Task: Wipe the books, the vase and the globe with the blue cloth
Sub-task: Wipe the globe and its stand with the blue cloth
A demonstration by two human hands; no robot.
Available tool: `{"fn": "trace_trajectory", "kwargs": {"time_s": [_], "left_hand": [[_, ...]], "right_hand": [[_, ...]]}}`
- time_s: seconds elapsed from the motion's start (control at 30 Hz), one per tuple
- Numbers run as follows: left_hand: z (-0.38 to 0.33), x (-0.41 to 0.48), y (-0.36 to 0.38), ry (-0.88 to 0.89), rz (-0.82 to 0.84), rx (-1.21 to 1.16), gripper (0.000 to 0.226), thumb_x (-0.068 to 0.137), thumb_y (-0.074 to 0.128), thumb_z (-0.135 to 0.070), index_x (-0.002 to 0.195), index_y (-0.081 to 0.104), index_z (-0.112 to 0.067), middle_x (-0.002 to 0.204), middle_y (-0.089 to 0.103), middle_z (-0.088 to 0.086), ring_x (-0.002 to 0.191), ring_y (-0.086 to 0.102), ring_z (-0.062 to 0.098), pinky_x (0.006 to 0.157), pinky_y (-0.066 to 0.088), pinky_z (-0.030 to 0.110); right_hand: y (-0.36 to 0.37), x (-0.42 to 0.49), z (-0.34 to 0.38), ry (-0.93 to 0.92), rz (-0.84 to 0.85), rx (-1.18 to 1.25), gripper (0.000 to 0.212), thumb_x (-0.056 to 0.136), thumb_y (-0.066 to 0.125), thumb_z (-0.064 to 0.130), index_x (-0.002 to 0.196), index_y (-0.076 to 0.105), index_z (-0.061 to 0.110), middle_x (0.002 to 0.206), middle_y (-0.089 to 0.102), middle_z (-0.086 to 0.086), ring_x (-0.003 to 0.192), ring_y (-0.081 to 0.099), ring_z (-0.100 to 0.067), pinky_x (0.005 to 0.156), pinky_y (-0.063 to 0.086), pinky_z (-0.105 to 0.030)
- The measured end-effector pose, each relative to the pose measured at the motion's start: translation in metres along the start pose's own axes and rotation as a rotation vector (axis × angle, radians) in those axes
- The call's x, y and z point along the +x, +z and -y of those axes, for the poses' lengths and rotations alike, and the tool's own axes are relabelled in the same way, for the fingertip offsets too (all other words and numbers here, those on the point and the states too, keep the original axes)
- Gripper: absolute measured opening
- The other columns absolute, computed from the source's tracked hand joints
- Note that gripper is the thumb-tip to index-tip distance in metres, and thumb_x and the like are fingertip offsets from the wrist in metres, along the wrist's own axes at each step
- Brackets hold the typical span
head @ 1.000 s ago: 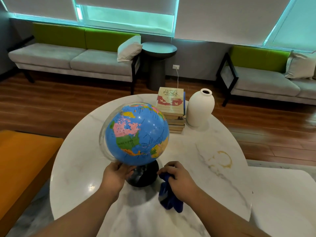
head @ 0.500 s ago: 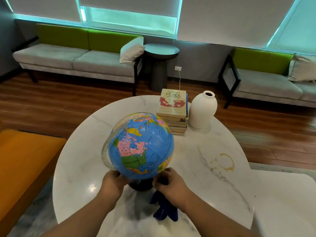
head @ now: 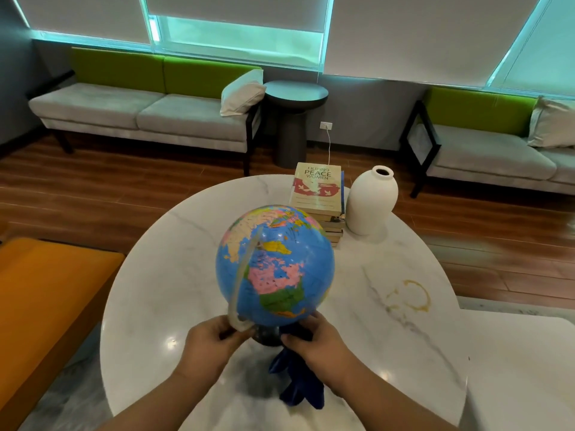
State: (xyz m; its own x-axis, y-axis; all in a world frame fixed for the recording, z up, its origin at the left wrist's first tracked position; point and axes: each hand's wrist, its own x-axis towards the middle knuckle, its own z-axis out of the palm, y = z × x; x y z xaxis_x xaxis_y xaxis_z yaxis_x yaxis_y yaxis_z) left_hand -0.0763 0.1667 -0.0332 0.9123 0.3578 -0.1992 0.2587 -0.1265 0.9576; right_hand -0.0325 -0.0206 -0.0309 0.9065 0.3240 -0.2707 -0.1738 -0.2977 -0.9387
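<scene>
A blue globe [head: 275,265] with coloured continents and a clear arc stands on a black base in the middle of the round white marble table [head: 174,275]. My left hand [head: 214,340] grips the base and the arc's lower end from the left. My right hand [head: 317,346] holds the dark blue cloth [head: 295,387] against the base on the right; the cloth hangs down under the hand. A stack of books [head: 320,194] and a white vase [head: 371,200] stand side by side at the table's far edge.
A yellow ring stain [head: 410,297] marks the table on the right. An orange bench [head: 46,303] stands close on the left and a second white surface [head: 522,368] adjoins on the right. Grey-green sofas and a dark round side table [head: 294,98] line the far wall.
The globe has turned on its base, so the clear arc now faces me at the front left. Both hands have closed in on the base, the right one with the cloth.
</scene>
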Motion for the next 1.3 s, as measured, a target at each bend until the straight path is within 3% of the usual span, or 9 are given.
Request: {"fn": "trace_trajectory", "kwargs": {"time_s": [0.13,0.27,0.5,0.63,0.77,0.93,1.07,1.17,1.3], "left_hand": [[-0.002,-0.001,0.022,0.044,0.119,0.089,0.027,0.08,0.072,0.0,0.073,0.069,-0.025,0.062,0.067,-0.025,0.067,0.064,-0.012,0.065,0.044,0.001],[-0.008,0.0,0.036,0.101,0.286,0.176,0.027,0.088,0.062,0.002,0.081,0.068,-0.024,0.063,0.063,-0.035,0.073,0.061,-0.018,0.069,0.041,0.0],[-0.006,0.004,0.043,0.102,0.532,0.225,0.04,0.094,0.049,0.005,0.107,0.061,-0.031,0.099,0.065,-0.032,0.098,0.055,-0.022,0.085,0.037,0.001],[-0.004,0.013,0.034,0.072,0.415,0.242,0.039,0.092,0.055,-0.002,0.103,0.064,-0.038,0.104,0.068,-0.022,0.098,0.058,-0.015,0.094,0.043,0.011],[-0.004,0.026,0.025,0.027,0.297,0.196,0.03,0.093,0.058,-0.008,0.104,0.063,-0.036,0.102,0.07,-0.017,0.095,0.063,-0.004,0.074,0.049,0.008],[-0.02,0.042,0.024,0.001,0.258,0.155,0.032,0.092,0.061,-0.014,0.123,0.057,-0.023,0.109,0.066,-0.013,0.101,0.06,0.008,0.083,0.045,0.02],[-0.033,0.045,0.027,-0.047,0.276,0.064,0.023,0.089,0.066,-0.015,0.11,0.059,-0.023,0.105,0.066,-0.007,0.085,0.061,0.0,0.063,0.046,0.009],[-0.034,0.043,0.027,-0.097,0.293,-0.057,0.031,0.073,0.08,-0.014,0.097,0.062,-0.022,0.089,0.069,-0.01,0.075,0.06,0.001,0.054,0.045,0.007],[-0.034,0.042,0.02,-0.148,0.257,-0.128,0.042,0.056,0.068,-0.025,0.098,0.063,-0.018,0.09,0.07,-0.003,0.078,0.058,0.011,0.064,0.043,0.023]], "right_hand": [[-0.013,-0.002,-0.006,0.074,-0.058,0.097,0.039,0.075,0.075,0.002,0.111,0.063,0.011,0.096,0.069,0.016,0.091,0.066,-0.002,0.081,0.052,-0.02],[-0.016,-0.007,-0.004,0.119,-0.094,0.175,0.039,0.067,0.081,-0.004,0.097,0.063,0.013,0.102,0.071,-0.007,0.092,0.069,-0.018,0.083,0.056,-0.031],[-0.017,-0.012,-0.005,0.036,-0.18,0.187,0.029,0.07,0.084,0.008,0.089,0.066,0.021,0.098,0.071,-0.001,0.091,0.069,-0.012,0.082,0.055,-0.027],[-0.023,-0.013,-0.001,-0.012,-0.269,0.021,0.016,0.087,0.068,0.02,0.077,0.065,0.032,0.107,0.065,-0.005,0.098,0.065,-0.016,0.091,0.05,-0.033],[-0.038,-0.009,0.009,0.027,-0.301,-0.034,0.013,0.095,0.056,0.029,0.083,0.058,0.034,0.103,0.066,0.001,0.094,0.062,-0.01,0.083,0.045,-0.022],[-0.051,-0.001,0.012,0.105,-0.281,0.086,0.019,0.095,0.054,0.035,0.096,0.066,0.02,0.09,0.072,0.004,0.085,0.067,-0.01,0.073,0.048,-0.02],[-0.056,0.001,0.021,0.128,-0.181,0.115,0.023,0.096,0.053,0.037,0.099,0.069,0.021,0.088,0.074,0.004,0.086,0.069,-0.012,0.077,0.053,-0.025],[-0.055,0.001,0.029,0.131,-0.119,0.084,0.024,0.097,0.051,0.035,0.097,0.069,0.019,0.086,0.074,0.004,0.08,0.069,-0.01,0.069,0.052,-0.019],[-0.054,0.002,0.036,0.148,-0.056,0.1,0.024,0.097,0.052,0.036,0.093,0.07,0.019,0.083,0.075,0.002,0.079,0.07,-0.011,0.07,0.052,-0.022]]}}
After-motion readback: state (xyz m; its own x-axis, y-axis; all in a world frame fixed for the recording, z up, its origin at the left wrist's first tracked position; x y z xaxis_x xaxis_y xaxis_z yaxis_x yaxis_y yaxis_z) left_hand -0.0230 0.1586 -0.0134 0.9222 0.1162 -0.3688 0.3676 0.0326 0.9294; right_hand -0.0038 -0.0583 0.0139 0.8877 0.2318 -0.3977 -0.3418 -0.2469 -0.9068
